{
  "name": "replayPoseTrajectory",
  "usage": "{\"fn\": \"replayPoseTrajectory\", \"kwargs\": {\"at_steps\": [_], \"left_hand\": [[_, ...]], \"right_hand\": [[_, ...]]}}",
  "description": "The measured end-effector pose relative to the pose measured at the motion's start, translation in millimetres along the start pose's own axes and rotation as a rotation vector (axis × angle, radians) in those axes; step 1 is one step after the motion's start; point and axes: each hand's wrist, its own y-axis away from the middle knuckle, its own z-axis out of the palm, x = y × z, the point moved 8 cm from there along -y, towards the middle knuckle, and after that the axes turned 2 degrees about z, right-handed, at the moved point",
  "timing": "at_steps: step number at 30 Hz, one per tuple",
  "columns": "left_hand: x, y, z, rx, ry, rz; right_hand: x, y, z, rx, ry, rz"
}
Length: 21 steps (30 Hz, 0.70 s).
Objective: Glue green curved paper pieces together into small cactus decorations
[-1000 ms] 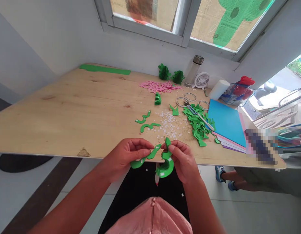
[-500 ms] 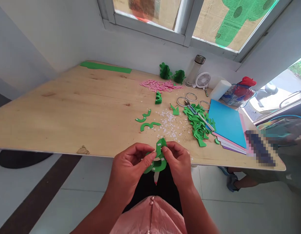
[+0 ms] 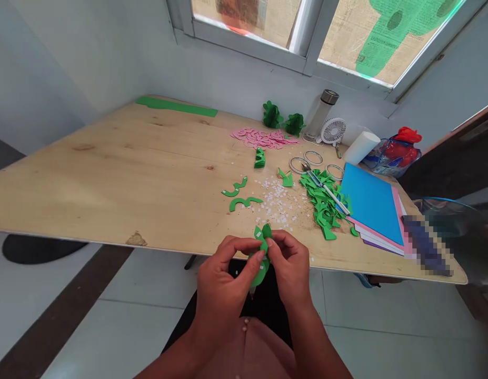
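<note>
The curvy, flat green paper pieces [image 3: 258, 277] meet at the table's [image 3: 168, 168] near edge, pinched between thumb and fingers of both the left hand [image 3: 222, 276] and right hand [image 3: 290, 263], each grip closed on them. Matching the scalloped outlines before pressing, with light fingertips near the white squares [image 3: 261, 267], should keep the thin paper crisp. Beyond lie two wavy green strips [image 3: 250, 201], flaky white paper bits [image 3: 279, 202] and jagged green offcuts [image 3: 322, 202].

Pink top with small buttons.
</note>
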Motion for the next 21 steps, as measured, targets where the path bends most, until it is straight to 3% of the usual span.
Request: {"fn": "replayPoseTrajectory", "kwargs": {"at_steps": [7, 16, 21], "left_hand": [[2.4, 5.8, 2.5, -0.023, 0.045, 0.073], [7.3, 4.4, 5.7, -0.077, -0.054, 0.156], [0.2, 3.7, 4.1, -0.058, -0.043, 0.095]], "right_hand": [[3.9, -0.4, 4.2, -0.04, -0.092, 0.057], [2.3, 1.8, 4.3, -0.06, -0.078, 0.044], [-0.5, 3.1, 4.1, -0.052, -0.032, 0.028]]}}
